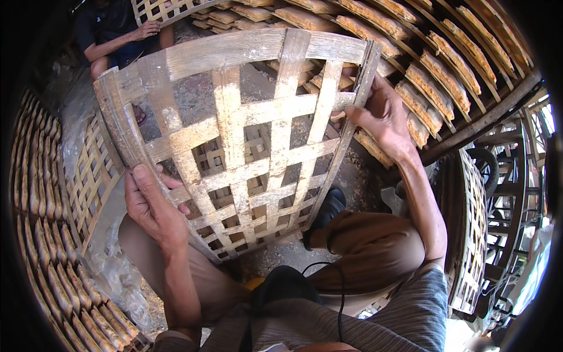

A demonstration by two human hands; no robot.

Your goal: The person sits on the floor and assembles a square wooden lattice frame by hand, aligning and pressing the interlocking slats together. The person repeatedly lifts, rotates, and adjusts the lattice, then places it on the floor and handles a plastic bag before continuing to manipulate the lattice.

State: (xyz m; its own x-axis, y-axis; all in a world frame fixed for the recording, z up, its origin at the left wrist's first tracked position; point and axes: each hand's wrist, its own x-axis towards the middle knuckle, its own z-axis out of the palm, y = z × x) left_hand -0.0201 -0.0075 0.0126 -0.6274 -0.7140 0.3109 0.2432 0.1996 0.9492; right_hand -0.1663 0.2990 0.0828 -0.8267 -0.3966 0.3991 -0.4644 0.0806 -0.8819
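Observation:
A woven bamboo rack (pixel 234 117), a lattice of flat pale slats in a wooden frame, stands tilted before me between my knees. My left hand (pixel 153 202) grips its left frame edge, thumb on the outside and fingers reaching behind the slats. Higher up on the opposite side, my right hand (pixel 384 117) is closed round the right frame edge, its thumb across the front. Nothing lies on the lattice that I can see. Some of the fingers of both hands are hidden behind the rack.
Racks of golden-brown slabs (pixel 422 97) rise at the upper right, with more rows of slabs (pixel 76 276) along the left. Another lattice rack (pixel 94 170) leans at left near clear plastic sheeting (pixel 117 276). A co-worker (pixel 117 35) sits at the upper left, holding a similar rack (pixel 164 9).

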